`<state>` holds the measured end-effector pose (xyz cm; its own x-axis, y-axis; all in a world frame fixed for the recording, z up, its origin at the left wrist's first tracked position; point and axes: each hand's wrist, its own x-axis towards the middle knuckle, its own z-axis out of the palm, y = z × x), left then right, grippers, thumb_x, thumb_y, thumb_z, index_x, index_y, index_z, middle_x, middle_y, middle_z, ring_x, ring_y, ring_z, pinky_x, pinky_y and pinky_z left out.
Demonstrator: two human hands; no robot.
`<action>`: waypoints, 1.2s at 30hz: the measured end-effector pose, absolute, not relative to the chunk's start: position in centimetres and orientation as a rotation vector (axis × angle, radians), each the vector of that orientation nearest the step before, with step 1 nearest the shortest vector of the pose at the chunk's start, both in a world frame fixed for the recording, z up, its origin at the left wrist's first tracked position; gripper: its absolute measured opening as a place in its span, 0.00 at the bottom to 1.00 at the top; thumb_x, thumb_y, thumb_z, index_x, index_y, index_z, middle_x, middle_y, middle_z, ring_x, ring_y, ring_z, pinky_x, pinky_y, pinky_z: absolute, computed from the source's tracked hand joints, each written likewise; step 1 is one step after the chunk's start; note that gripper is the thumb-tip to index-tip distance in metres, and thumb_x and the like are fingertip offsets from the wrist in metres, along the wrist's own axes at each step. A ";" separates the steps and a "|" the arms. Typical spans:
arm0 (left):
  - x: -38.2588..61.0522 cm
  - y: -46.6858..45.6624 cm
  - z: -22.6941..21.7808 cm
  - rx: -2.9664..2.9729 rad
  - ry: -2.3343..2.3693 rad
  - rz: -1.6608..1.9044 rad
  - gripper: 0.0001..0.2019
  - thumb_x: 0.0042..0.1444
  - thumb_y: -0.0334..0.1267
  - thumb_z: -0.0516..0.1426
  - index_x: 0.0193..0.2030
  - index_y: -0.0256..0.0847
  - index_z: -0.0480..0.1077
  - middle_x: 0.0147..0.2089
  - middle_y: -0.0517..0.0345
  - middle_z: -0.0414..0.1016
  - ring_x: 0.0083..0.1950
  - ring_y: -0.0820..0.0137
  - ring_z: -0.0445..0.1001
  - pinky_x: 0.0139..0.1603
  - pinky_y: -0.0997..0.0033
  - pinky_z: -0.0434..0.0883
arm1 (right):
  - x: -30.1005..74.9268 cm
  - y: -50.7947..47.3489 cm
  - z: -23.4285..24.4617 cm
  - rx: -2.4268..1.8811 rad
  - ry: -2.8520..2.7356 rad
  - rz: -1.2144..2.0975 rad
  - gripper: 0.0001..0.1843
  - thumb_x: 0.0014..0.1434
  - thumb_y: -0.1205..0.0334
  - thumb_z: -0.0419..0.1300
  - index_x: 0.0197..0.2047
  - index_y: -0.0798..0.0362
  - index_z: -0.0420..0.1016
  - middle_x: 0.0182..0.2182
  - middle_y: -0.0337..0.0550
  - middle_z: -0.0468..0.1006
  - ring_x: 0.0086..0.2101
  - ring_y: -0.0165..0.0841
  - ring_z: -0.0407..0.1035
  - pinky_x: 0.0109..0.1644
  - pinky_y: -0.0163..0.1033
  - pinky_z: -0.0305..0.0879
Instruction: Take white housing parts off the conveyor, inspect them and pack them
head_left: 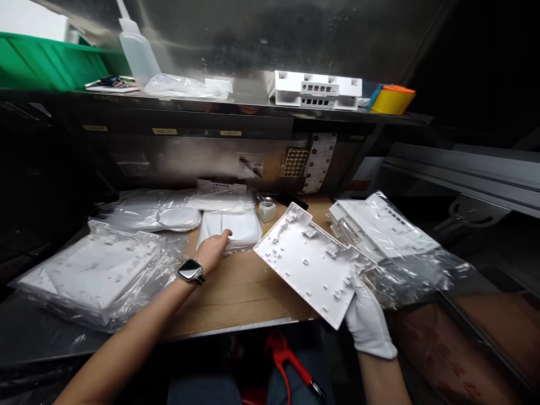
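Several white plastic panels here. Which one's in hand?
The tilted white panel in the gloved right hand, its clip-studded face showing. The others lie on the bench or the upper shelf, none of them held.

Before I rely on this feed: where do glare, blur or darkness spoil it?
All in the head view: glare on the metal backboard; highlights across the plastic bag at right; upper right corner nearly black; brown surface at lower right looks smeared; white panel in the right hand reads clearly.

Bagged housings (93,267) and metal shelving (248,102) mark a workshop.
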<state>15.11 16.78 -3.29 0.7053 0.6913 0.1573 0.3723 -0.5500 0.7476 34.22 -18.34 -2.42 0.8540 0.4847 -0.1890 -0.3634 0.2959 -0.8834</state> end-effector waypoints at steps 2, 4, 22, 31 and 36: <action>15.1 17.6 -2.9 2.204 0.823 0.566 0.11 0.58 0.44 0.63 0.45 0.45 0.69 0.36 0.49 0.80 0.45 0.50 0.77 0.49 0.61 0.65 | 34.4 -18.7 -2.7 -1.140 -0.098 0.519 0.32 0.58 0.46 0.71 0.62 0.52 0.77 0.54 0.50 0.83 0.59 0.46 0.74 0.61 0.49 0.76; 15.1 18.6 -2.3 2.181 0.826 0.551 0.16 0.53 0.45 0.67 0.44 0.47 0.68 0.35 0.53 0.81 0.43 0.52 0.78 0.46 0.63 0.65 | 34.4 -19.0 -2.9 -1.126 -0.089 0.536 0.32 0.59 0.45 0.70 0.62 0.53 0.77 0.54 0.51 0.83 0.58 0.47 0.75 0.60 0.50 0.76; 18.2 20.3 -1.4 2.063 0.631 0.569 0.12 0.48 0.41 0.63 0.35 0.41 0.65 0.39 0.56 0.73 0.35 0.65 0.80 0.35 0.68 0.72 | 28.6 -14.1 -3.1 -1.547 -0.365 0.140 0.33 0.60 0.32 0.63 0.49 0.56 0.81 0.42 0.53 0.86 0.43 0.45 0.81 0.48 0.45 0.78; 18.7 20.2 0.7 2.448 0.720 0.714 0.10 0.55 0.26 0.55 0.33 0.38 0.78 0.54 0.41 0.79 0.57 0.49 0.71 0.63 0.44 0.68 | 25.7 -8.9 -5.8 -1.726 -0.674 0.029 0.41 0.69 0.32 0.49 0.61 0.61 0.77 0.50 0.62 0.83 0.49 0.49 0.81 0.50 0.46 0.77; 19.5 20.9 3.7 2.539 0.793 0.851 0.23 0.61 0.26 0.49 0.59 0.35 0.76 0.67 0.38 0.71 0.66 0.44 0.65 0.66 0.42 0.64 | 25.9 -9.2 -5.5 -1.785 -0.555 0.064 0.40 0.65 0.29 0.52 0.53 0.59 0.80 0.42 0.60 0.85 0.42 0.49 0.81 0.43 0.45 0.76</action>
